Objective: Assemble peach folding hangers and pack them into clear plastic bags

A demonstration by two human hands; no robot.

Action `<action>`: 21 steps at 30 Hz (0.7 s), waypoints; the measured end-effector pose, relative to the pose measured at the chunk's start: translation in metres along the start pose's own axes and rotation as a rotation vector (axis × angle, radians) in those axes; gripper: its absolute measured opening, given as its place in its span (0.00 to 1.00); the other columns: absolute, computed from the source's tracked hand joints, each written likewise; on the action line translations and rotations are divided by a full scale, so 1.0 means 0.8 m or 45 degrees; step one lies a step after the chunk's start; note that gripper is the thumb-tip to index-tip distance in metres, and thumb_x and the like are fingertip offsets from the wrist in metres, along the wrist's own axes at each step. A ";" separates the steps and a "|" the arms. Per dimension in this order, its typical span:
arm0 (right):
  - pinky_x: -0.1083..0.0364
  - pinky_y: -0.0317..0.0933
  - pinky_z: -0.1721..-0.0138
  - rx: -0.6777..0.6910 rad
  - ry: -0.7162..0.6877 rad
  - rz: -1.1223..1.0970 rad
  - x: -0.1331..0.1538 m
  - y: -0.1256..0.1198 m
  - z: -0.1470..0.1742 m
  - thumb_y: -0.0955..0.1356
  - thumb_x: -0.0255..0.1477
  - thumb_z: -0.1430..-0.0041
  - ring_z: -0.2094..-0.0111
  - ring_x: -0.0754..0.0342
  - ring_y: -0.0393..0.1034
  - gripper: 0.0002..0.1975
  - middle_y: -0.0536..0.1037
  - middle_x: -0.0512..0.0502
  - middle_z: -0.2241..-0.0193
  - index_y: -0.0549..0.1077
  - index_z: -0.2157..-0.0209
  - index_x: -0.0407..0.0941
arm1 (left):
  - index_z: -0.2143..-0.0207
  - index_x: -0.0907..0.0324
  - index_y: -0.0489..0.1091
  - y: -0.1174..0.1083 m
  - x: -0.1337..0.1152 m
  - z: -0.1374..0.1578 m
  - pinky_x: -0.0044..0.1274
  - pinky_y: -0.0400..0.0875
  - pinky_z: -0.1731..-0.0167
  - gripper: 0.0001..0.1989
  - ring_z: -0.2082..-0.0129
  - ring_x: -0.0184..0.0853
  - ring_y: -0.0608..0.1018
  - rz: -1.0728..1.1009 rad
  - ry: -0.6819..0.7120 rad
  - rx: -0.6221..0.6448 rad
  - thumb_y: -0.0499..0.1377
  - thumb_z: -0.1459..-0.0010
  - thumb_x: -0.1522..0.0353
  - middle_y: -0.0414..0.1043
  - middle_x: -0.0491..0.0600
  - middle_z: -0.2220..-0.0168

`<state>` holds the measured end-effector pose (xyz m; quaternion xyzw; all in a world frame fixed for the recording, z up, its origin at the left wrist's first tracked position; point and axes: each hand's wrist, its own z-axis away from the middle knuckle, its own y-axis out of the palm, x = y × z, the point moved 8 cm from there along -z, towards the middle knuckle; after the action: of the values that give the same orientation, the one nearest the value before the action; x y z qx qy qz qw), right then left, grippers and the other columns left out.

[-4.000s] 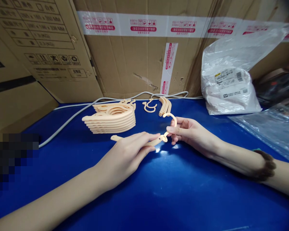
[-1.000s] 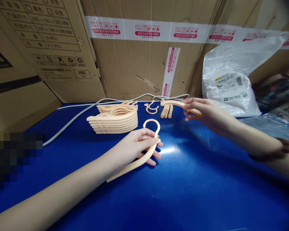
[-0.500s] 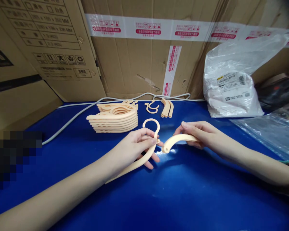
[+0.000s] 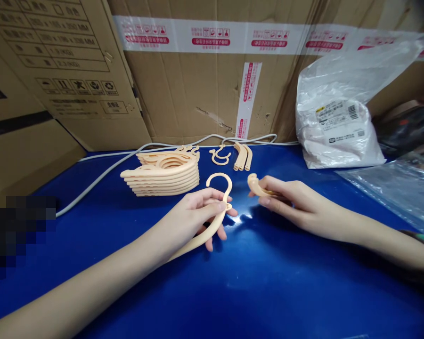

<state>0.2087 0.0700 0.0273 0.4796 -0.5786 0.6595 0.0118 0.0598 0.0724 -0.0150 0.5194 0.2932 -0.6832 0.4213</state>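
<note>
My left hand [image 4: 207, 212] pinches a cream hanger hook joined to one curved hanger arm [image 4: 198, 241]; the hook [image 4: 226, 181] curls up above the fingers and the arm slopes down to the lower left. To the right, apart from it, my right hand [image 4: 286, 200] is closed on a loose curved hanger arm [image 4: 256, 184] of the same cream plastic, its end tipped up past the fingertips. Part of that piece is hidden in the hand. Behind my left hand lies a neat stack of cream hanger pieces [image 4: 162, 176].
Loose hooks [image 4: 221, 157] and several curved arms [image 4: 242, 157] lie at the back of the blue table [image 4: 250, 292]. A white cable [image 4: 109, 176] runs along the cardboard [image 4: 183, 94]. A white plastic bag [image 4: 339, 127] and clear plastic [image 4: 392, 183] are on the right.
My right hand has turned over and moved slightly away from the left, so its hanger arm now points up with its end. My left hand keeps its hold. The view has shifted slightly.
</note>
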 end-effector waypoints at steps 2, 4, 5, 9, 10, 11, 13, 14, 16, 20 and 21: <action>0.57 0.49 0.75 0.037 -0.035 0.254 0.001 0.003 0.001 0.61 0.41 0.32 0.78 0.60 0.55 0.17 0.62 0.55 0.79 0.63 0.72 0.45 | 0.61 0.63 0.67 -0.001 -0.001 0.000 0.15 0.68 0.86 0.07 0.79 0.26 0.75 0.001 0.005 0.001 0.57 0.38 0.67 0.75 0.53 0.60; 0.57 0.45 0.77 0.085 -0.050 0.392 0.002 0.007 0.003 0.60 0.44 0.33 0.82 0.61 0.51 0.22 0.58 0.56 0.82 0.60 0.77 0.45 | 0.61 0.63 0.68 -0.001 -0.002 0.001 0.14 0.68 0.86 0.09 0.80 0.25 0.74 0.007 -0.002 0.001 0.58 0.38 0.66 0.76 0.52 0.62; 0.56 0.44 0.78 0.099 -0.070 0.435 0.003 0.009 0.003 0.59 0.44 0.32 0.82 0.61 0.52 0.23 0.59 0.55 0.83 0.60 0.77 0.45 | 0.61 0.64 0.69 -0.002 -0.002 0.002 0.14 0.67 0.86 0.09 0.80 0.25 0.73 0.010 -0.016 -0.001 0.58 0.37 0.65 0.76 0.52 0.64; 0.57 0.46 0.77 0.117 -0.164 0.609 0.011 0.018 0.006 0.56 0.41 0.30 0.81 0.60 0.57 0.22 0.67 0.52 0.79 0.65 0.74 0.44 | 0.57 0.65 0.72 -0.001 -0.002 0.005 0.14 0.68 0.85 0.10 0.81 0.26 0.73 0.032 -0.053 -0.023 0.57 0.36 0.67 0.76 0.49 0.70; 0.57 0.47 0.77 0.125 -0.184 0.652 0.012 0.022 0.006 0.56 0.40 0.30 0.81 0.60 0.58 0.21 0.69 0.51 0.79 0.67 0.72 0.44 | 0.56 0.65 0.72 0.000 -0.003 0.005 0.15 0.69 0.84 0.11 0.81 0.26 0.74 0.031 -0.052 -0.023 0.56 0.36 0.67 0.76 0.49 0.72; 0.57 0.47 0.78 0.132 -0.205 0.692 0.013 0.025 0.007 0.55 0.40 0.29 0.81 0.60 0.59 0.20 0.70 0.51 0.78 0.68 0.69 0.44 | 0.55 0.65 0.72 0.001 -0.003 0.005 0.15 0.69 0.84 0.12 0.82 0.26 0.74 0.025 -0.053 -0.020 0.56 0.36 0.67 0.76 0.49 0.74; 0.57 0.48 0.77 0.125 -0.260 0.767 0.016 0.030 0.007 0.55 0.38 0.29 0.80 0.59 0.61 0.20 0.72 0.50 0.76 0.69 0.67 0.44 | 0.54 0.65 0.73 0.003 -0.002 0.005 0.14 0.69 0.84 0.13 0.82 0.27 0.74 0.005 -0.063 -0.001 0.56 0.35 0.65 0.74 0.47 0.79; 0.56 0.49 0.76 0.108 -0.292 0.804 0.018 0.032 0.008 0.54 0.37 0.29 0.79 0.58 0.63 0.20 0.72 0.50 0.75 0.70 0.66 0.44 | 0.54 0.65 0.73 0.004 0.000 0.005 0.14 0.69 0.84 0.14 0.82 0.27 0.74 -0.004 -0.069 0.013 0.56 0.35 0.65 0.73 0.47 0.80; 0.56 0.51 0.74 0.051 -0.349 0.871 0.021 0.031 0.008 0.55 0.36 0.28 0.77 0.58 0.64 0.20 0.73 0.49 0.74 0.72 0.65 0.43 | 0.55 0.64 0.74 0.004 0.001 0.005 0.14 0.69 0.84 0.12 0.81 0.27 0.76 -0.004 -0.062 0.030 0.57 0.36 0.66 0.76 0.48 0.75; 0.55 0.54 0.71 -0.064 -0.473 0.972 0.030 0.027 0.010 0.56 0.34 0.29 0.76 0.56 0.64 0.18 0.73 0.49 0.74 0.74 0.59 0.43 | 0.57 0.62 0.76 0.003 0.003 0.004 0.14 0.70 0.84 0.10 0.81 0.27 0.77 0.009 -0.068 0.078 0.57 0.36 0.67 0.78 0.49 0.69; 0.55 0.54 0.70 -0.082 -0.497 0.996 0.031 0.027 0.010 0.56 0.34 0.29 0.75 0.56 0.64 0.18 0.72 0.49 0.74 0.75 0.59 0.43 | 0.57 0.62 0.76 0.004 0.003 0.004 0.14 0.71 0.84 0.11 0.81 0.27 0.76 0.006 -0.073 0.095 0.57 0.36 0.66 0.77 0.48 0.72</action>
<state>0.1881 0.0430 0.0264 0.3394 -0.7285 0.4928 -0.3335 0.0608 0.0676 -0.0163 0.5158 0.2541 -0.7072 0.4114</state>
